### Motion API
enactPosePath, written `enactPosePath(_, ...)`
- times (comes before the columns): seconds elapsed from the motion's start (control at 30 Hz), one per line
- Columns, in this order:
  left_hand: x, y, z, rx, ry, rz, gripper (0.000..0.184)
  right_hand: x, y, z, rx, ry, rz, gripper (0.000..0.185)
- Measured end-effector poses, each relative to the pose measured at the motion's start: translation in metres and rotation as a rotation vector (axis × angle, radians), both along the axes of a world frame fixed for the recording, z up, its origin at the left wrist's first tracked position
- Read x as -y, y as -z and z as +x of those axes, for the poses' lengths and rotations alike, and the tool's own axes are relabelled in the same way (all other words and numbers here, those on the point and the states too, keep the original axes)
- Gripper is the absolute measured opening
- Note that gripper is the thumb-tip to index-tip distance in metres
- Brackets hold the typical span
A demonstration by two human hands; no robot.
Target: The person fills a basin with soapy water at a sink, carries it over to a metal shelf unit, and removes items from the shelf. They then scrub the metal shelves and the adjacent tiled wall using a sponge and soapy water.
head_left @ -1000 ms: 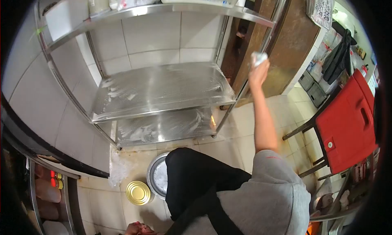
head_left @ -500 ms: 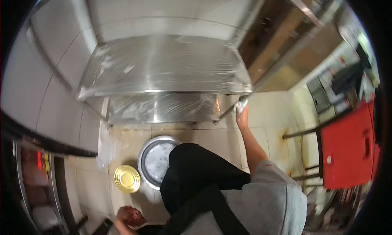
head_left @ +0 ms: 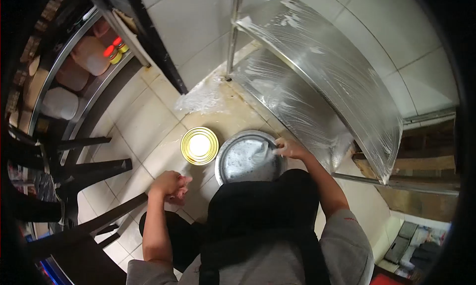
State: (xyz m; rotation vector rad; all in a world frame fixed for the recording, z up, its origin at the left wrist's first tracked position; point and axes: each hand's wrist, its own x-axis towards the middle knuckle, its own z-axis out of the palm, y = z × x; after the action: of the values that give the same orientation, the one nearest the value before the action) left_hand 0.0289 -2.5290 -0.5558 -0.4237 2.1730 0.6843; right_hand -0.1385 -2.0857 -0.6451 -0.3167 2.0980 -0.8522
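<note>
My left hand is closed around a crumpled reddish cloth, above the floor left of my knees. My right hand is over the right rim of a round metal basin that holds soapy, bubbly water. Its fingers grip a whitish, wet cloth-like piece, blurred and hanging over the water. A round gold-coloured tin stands just left of the basin. Beyond the basin is a two-tier steel shelf rack, with streaks of white foam over its upper shelf and lower shelf.
Foamy water lies on the tiled floor by the wall corner. A black stool or chair with legs sticking out is at left. Behind it, a side shelf carries plastic containers and red-lidded jars. Wooden boards stand at right.
My view has turned left. My right hand has come down from the rack's leg to the basin with the whitish piece. My left hand, still holding the reddish cloth, has moved forward.
</note>
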Motion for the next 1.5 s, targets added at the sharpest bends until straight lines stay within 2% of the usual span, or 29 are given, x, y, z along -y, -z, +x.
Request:
enactPosePath(0.03, -0.006, -0.010, -0.002, 0.046, -0.057, -0.019, 0.037, -0.006, 0.022, -0.006, -0.137, 0.019, 0.099, 0.067)
enactPosePath(0.07, -0.006, -0.005, 0.000, 0.003, -0.002, -0.062, 0.039, -0.008, 0.032, -0.011, -0.278, 0.039, 0.197, 0.064)
enactPosePath(0.1, -0.006, 0.002, 0.000, -0.042, 0.056, -0.106, 0.041, -0.010, 0.039, -0.014, -0.265, -0.014, 0.338, 0.059)
enactPosePath(0.13, -0.004, 0.008, 0.001, -0.087, 0.119, -0.151, 0.044, -0.015, 0.059, -0.005, -0.210, 0.138, 0.198, 0.054)
enactPosePath(0.17, -0.004, 0.009, 0.005, -0.093, 0.041, -0.104, 0.044, -0.033, 0.107, 0.009, -0.156, 0.291, 0.058, 0.049)
enactPosePath(0.23, -0.004, 0.009, 0.012, -0.149, 0.062, -0.112, 0.043, -0.054, 0.151, 0.016, 0.092, 0.308, 0.065, 0.044)
enactPosePath(0.27, -0.004, 0.009, 0.013, -0.176, 0.075, -0.115, 0.042, -0.058, 0.157, 0.016, 0.285, 0.170, 0.213, 0.044)
enactPosePath(0.37, -0.002, 0.002, 0.014, -0.181, 0.059, -0.118, 0.034, -0.059, 0.121, 0.031, 0.411, 0.087, -0.080, 0.038)
enactPosePath(0.5, -0.001, 0.000, 0.017, -0.104, 0.081, -0.126, 0.028, -0.050, 0.102, 0.035, 0.489, 0.194, 0.220, 0.044)
enactPosePath(0.53, -0.004, -0.002, 0.017, -0.079, 0.078, -0.097, 0.028, -0.047, 0.090, 0.032, 0.500, 0.180, 0.213, 0.048)
enactPosePath(0.6, -0.010, -0.011, 0.013, -0.038, 0.074, -0.054, 0.030, -0.023, 0.027, 0.025, 0.506, 0.085, 0.120, 0.055)
enactPosePath(0.63, -0.009, 0.002, 0.021, -0.097, 0.079, -0.048, 0.034, -0.014, 0.007, 0.017, 0.507, 0.045, 0.109, 0.059)
enactPosePath(0.67, -0.008, 0.013, 0.026, -0.144, 0.084, -0.036, 0.035, -0.023, 0.043, 0.002, 0.587, 0.104, 0.200, 0.060)
enactPosePath(0.7, -0.009, 0.023, 0.027, -0.193, 0.094, -0.022, 0.036, -0.054, 0.115, -0.016, 0.667, 0.091, 0.168, 0.064)
enactPosePath(0.77, -0.013, 0.021, 0.027, -0.254, 0.092, -0.003, 0.038, -0.013, 0.061, -0.037, 0.634, 0.011, 0.205, 0.063)
enactPosePath(0.83, -0.022, 0.017, 0.026, -0.267, 0.039, 0.020, 0.040, 0.042, -0.042, -0.029, 0.504, -0.023, 0.211, 0.059)
enactPosePath(0.87, -0.028, 0.015, 0.026, -0.274, 0.015, 0.034, 0.042, 0.034, -0.031, -0.029, 0.486, -0.056, 0.283, 0.055)
enactPosePath(0.9, -0.038, 0.008, 0.026, -0.123, -0.048, 0.098, 0.044, 0.025, -0.002, -0.027, 0.465, -0.088, 0.357, 0.050)
enactPosePath(0.97, -0.056, -0.005, 0.024, 0.166, -0.167, 0.213, 0.048, -0.021, 0.096, -0.032, 0.531, -0.139, 0.106, 0.034)
enactPosePath(1.03, -0.059, 0.034, 0.052, -0.192, 0.115, 0.255, 0.055, -0.028, 0.120, -0.032, 0.582, -0.160, 0.155, 0.034)
enactPosePath(1.07, -0.063, 0.038, 0.057, -0.152, 0.134, 0.238, 0.055, -0.027, 0.121, -0.033, 0.610, -0.170, 0.183, 0.034)
enactPosePath(1.13, -0.069, 0.008, 0.054, -0.065, 0.253, 0.105, 0.054, -0.025, 0.095, -0.025, 0.519, -0.136, 0.167, 0.030)
enactPosePath(1.23, -0.067, -0.007, 0.055, 0.181, 0.367, -0.048, 0.045, -0.027, 0.077, -0.016, 0.450, -0.107, 0.193, 0.028)
enactPosePath(1.27, -0.066, -0.014, 0.057, 0.185, 0.330, -0.087, 0.041, -0.029, 0.084, -0.016, 0.437, -0.102, 0.205, 0.027)
enactPosePath(1.3, -0.065, -0.021, 0.062, 0.189, 0.291, -0.125, 0.037, -0.034, 0.092, -0.019, 0.538, -0.129, 0.074, 0.030)
enactPosePath(1.33, -0.065, -0.028, 0.068, 0.193, 0.254, -0.165, 0.033, -0.032, 0.080, -0.013, 0.524, -0.129, 0.123, 0.031)
enactPosePath(1.4, -0.056, -0.027, 0.080, 0.271, 0.084, -0.176, 0.030, -0.014, 0.048, -0.009, 0.481, -0.120, 0.216, 0.033)
enactPosePath(1.47, -0.056, -0.023, 0.087, 0.336, -0.004, -0.191, 0.028, -0.002, -0.011, -0.007, 0.484, -0.343, 0.078, 0.034)
enactPosePath(1.5, -0.062, -0.021, 0.092, 0.370, -0.015, -0.198, 0.029, 0.000, -0.027, 0.009, 0.627, -0.041, 0.081, 0.030)
